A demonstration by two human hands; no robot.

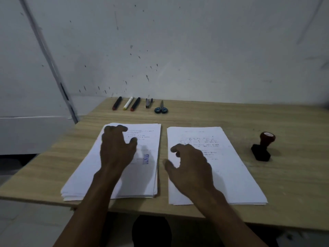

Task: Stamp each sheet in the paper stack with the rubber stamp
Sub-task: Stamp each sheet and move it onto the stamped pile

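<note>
1. Two piles on the table. The left pile has a blue stamp mark on its top sheet, so I judge it the done pile.
2. The right pile shows printed text on top w/ no mark visible; probably still to do. It looks thinner than the left, so likely past halfway.
3. Left hand rests over the left pile, fingers spread, gripping nothing.
4. Right hand is over the right pile, fingers loosely bent, nothing pinched.
5. Rubber stamp lies tipped on the table, right of both piles, untouched.
6. Next, I'd guess: pick up the stamp and mark the right pile's top sheet.
</note>
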